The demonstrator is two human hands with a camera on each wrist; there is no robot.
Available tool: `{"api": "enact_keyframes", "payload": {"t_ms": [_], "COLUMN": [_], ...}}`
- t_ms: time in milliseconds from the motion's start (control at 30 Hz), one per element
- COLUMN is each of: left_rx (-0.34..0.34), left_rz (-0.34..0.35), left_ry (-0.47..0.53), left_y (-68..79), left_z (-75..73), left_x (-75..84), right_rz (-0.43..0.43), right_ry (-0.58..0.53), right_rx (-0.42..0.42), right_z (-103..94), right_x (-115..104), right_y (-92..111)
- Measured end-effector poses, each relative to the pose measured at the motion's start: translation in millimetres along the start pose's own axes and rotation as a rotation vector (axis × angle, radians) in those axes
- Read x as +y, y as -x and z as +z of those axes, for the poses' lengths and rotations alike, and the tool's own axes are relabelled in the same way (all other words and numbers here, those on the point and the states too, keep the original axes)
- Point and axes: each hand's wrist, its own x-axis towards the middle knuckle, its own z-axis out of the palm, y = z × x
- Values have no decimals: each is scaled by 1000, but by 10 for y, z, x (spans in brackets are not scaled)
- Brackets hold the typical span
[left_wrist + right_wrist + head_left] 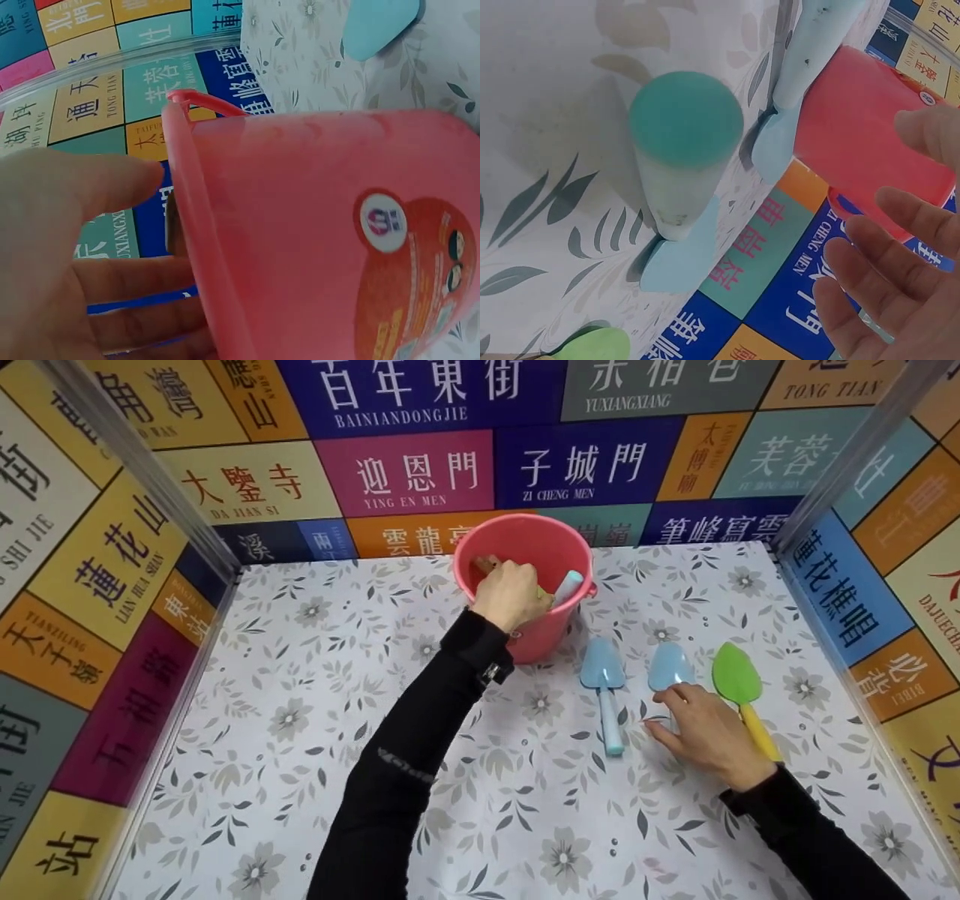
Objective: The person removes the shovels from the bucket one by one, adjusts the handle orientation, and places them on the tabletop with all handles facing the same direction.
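A pink bucket [551, 622] stands near the back wall. My left hand [510, 594] reaches over its rim, thumb and fingers apart in the left wrist view; the fingertips are hidden in the bucket. A pale-blue handle end [568, 585] and a bit of yellow-green beside my hand show inside. Right of the bucket lie a light-blue toy shovel [602, 666], a second light-blue toy shovel [670, 666] and a green toy shovel [738, 675] with a yellow handle. Over the second shovel's handle is my right hand [709, 735], its fingers spread and holding nothing in the right wrist view.
A white floral cloth [300, 780] covers the table. Printed panels with large characters form a back wall [420, 472] and two side walls, with clear strips [840, 450] at the corners. The bucket's handle hinge [196, 97] sticks out at its rim.
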Motion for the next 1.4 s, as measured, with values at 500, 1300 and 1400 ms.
{"api": "enact_keyframes", "payload": {"t_ms": [500, 1300, 1400], "left_rx": [-164, -121, -116], "left_rz": [-153, -118, -83], "left_ry": [-70, -87, -79], "left_y": [-138, -172, -177], "left_z": [-56, -74, -86], "left_x": [59, -17, -41], "right_rz": [11, 36, 36], "right_ry": [-15, -10, -16], "right_rx": [-21, -30, -33], "right_z": [29, -23, -20], "right_x": [-2, -12, -13], "right_y": [-23, -19, -18]}}
